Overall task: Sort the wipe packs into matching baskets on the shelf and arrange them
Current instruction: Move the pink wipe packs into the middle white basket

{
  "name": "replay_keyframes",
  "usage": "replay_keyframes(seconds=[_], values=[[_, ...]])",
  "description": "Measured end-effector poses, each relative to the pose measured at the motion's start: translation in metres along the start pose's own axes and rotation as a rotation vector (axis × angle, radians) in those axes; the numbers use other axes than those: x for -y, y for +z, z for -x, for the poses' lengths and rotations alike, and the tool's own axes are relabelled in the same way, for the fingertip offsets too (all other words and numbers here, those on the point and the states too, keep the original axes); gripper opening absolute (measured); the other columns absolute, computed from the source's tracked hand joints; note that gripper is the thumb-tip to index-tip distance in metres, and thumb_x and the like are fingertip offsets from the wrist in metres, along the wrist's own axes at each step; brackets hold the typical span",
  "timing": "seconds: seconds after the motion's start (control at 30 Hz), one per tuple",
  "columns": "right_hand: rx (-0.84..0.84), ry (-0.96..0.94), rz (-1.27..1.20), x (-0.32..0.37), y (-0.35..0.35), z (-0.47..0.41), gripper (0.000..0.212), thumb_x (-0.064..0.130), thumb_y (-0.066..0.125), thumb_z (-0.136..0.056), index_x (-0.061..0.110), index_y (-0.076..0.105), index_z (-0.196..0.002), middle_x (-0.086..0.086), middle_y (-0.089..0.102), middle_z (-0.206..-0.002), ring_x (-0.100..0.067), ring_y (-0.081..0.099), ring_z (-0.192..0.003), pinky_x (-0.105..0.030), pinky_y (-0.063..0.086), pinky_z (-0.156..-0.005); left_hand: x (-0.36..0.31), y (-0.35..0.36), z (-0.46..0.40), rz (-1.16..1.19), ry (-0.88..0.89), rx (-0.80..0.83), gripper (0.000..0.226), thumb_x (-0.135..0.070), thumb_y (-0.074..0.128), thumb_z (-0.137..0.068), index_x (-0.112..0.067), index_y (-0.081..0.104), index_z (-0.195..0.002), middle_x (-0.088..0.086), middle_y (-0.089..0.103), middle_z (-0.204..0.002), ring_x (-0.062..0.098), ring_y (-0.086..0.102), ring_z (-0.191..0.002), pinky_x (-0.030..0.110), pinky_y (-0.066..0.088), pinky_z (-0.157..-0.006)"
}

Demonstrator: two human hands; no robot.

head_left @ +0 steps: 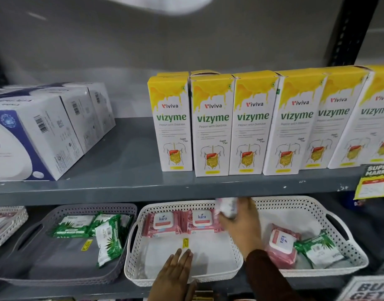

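On the lower shelf a grey basket [19,272] at left holds three green wipe packs [72,225]. The middle white basket [182,276] has two pink Kara packs [164,222] lying side by side at its back. My right hand [241,222] is over this basket's back right corner, shut on a blurred pink-and-white wipe pack [227,206]. My left hand [178,268] rests flat on the middle basket's front, fingers together, holding nothing. The right white basket [347,263] contains pink Kara packs [281,242] and green packs [317,248].
The upper grey shelf [130,185] overhangs the baskets and carries yellow-white Vizyme cartons [212,124] and white-blue boxes [34,135]. A yellow price sign [375,181] hangs at right. Another white basket [4,222] shows at far left.
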State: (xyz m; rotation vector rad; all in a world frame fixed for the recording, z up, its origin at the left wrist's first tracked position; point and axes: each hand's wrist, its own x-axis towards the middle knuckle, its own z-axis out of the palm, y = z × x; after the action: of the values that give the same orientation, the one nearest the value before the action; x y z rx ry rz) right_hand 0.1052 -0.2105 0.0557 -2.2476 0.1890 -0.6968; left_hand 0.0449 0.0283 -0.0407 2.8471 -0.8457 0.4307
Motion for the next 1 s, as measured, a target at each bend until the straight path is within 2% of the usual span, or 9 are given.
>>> replay_keyframes(seconds=[0.13, 0.23, 0.33, 0.4, 0.53, 0.67, 0.77, 0.9, 1.0], values=[[0.31, 0.056, 0.044, 0.014, 0.044, 0.025, 0.064, 0.041, 0.078, -0.062, 0.038, 0.05, -0.12, 0.004, 0.056, -0.112, -0.017, 0.061, -0.099, -0.034, 0.057, -0.085, 0.004, 0.011, -0.001, -0.083, 0.019, -0.065, 0.06, -0.054, 0.026, -0.099, -0.008, 0.046, -0.131, 0.006, 0.067, -0.127, 0.026, 0.034, -0.137, 0.032, 0.018, -0.113], [0.383, -0.004, 0.261, 0.007, 0.062, 0.038, 0.064, 0.041, 0.073, -0.069, 0.042, 0.045, -0.127, 0.003, 0.054, -0.131, -0.018, 0.054, -0.117, -0.03, 0.047, -0.101, 0.008, 0.017, -0.002, -0.137, 0.024, -0.114, 0.062, -0.056, 0.026, -0.098, -0.008, 0.047, -0.131, 0.005, 0.066, -0.128, 0.021, 0.009, -0.149, 0.034, 0.02, -0.111], [0.439, -0.01, 0.253, -0.001, 0.068, 0.034, 0.062, 0.044, 0.073, -0.076, 0.041, 0.046, -0.132, 0.003, 0.051, -0.136, -0.021, 0.051, -0.127, -0.031, 0.043, -0.107, 0.007, 0.018, -0.005, -0.172, 0.057, -0.138, 0.065, -0.057, 0.024, -0.098, -0.007, 0.041, -0.137, 0.006, 0.055, -0.136, 0.021, 0.001, -0.15, 0.035, 0.017, -0.112], [0.373, 0.03, 0.204, -0.005, 0.058, 0.029, 0.054, 0.054, 0.066, -0.079, 0.036, 0.052, -0.129, 0.003, 0.055, -0.13, -0.021, 0.056, -0.119, -0.034, 0.049, -0.101, 0.002, 0.018, -0.009, -0.174, 0.095, -0.128, 0.065, -0.056, 0.023, -0.098, -0.008, 0.04, -0.137, 0.005, 0.048, -0.138, 0.022, 0.0, -0.15, 0.035, 0.016, -0.113], [-0.004, 0.248, 0.391, -0.04, 0.002, 0.013, 0.047, 0.051, 0.053, -0.087, 0.016, 0.059, -0.118, -0.012, 0.061, -0.116, -0.031, 0.057, -0.105, -0.037, 0.051, -0.079, -0.017, 0.025, -0.019, -0.149, 0.158, -0.136, 0.065, -0.056, 0.024, -0.099, -0.009, 0.038, -0.142, 0.005, 0.04, -0.149, 0.022, 0.001, -0.15, 0.034, 0.015, -0.113], [0.154, 0.689, 0.552, -0.088, -0.038, 0.006, 0.063, 0.052, 0.06, -0.078, 0.012, 0.046, -0.125, -0.018, 0.055, -0.122, -0.033, 0.058, -0.105, -0.039, 0.056, -0.077, -0.035, 0.022, -0.028, -0.11, 0.191, -0.083, 0.061, -0.054, 0.023, -0.099, -0.009, 0.045, -0.134, 0.007, 0.064, -0.13, 0.022, 0.019, -0.141, 0.033, 0.016, -0.114], [0.149, 0.706, 0.528, -0.102, -0.042, 0.007, 0.064, 0.038, 0.075, -0.07, 0.014, 0.043, -0.12, -0.021, 0.053, -0.114, -0.034, 0.059, -0.096, -0.04, 0.058, -0.073, -0.033, 0.02, -0.027, -0.078, 0.192, -0.058, 0.06, -0.056, 0.023, -0.099, -0.011, 0.047, -0.132, 0.005, 0.059, -0.136, 0.02, 0.01, -0.147, 0.032, 0.015, -0.114], [0.048, 0.694, 0.377, -0.095, -0.048, 0.009, 0.065, 0.041, 0.075, -0.066, 0.019, 0.033, -0.11, -0.025, 0.053, -0.103, -0.039, 0.055, -0.087, -0.042, 0.056, -0.07, -0.004, 0.021, -0.01, -0.081, 0.18, -0.084, 0.068, -0.059, 0.024, -0.099, -0.011, 0.033, -0.146, 0.0, 0.006, -0.164, 0.021, 0.0, -0.15, 0.034, 0.012, -0.115], [-0.094, 0.504, 0.276, -0.073, -0.053, 0.01, 0.071, 0.038, 0.082, -0.065, 0.019, 0.036, -0.115, -0.022, 0.056, -0.094, -0.038, 0.057, -0.084, -0.044, 0.055, -0.074, 0.03, 0.015, 0.009, -0.096, 0.133, -0.093, 0.067, -0.058, 0.024, -0.098, -0.008, 0.042, -0.138, 0.0, 0.005, -0.164, 0.021, 0.003, -0.15, 0.036, 0.014, -0.115]])
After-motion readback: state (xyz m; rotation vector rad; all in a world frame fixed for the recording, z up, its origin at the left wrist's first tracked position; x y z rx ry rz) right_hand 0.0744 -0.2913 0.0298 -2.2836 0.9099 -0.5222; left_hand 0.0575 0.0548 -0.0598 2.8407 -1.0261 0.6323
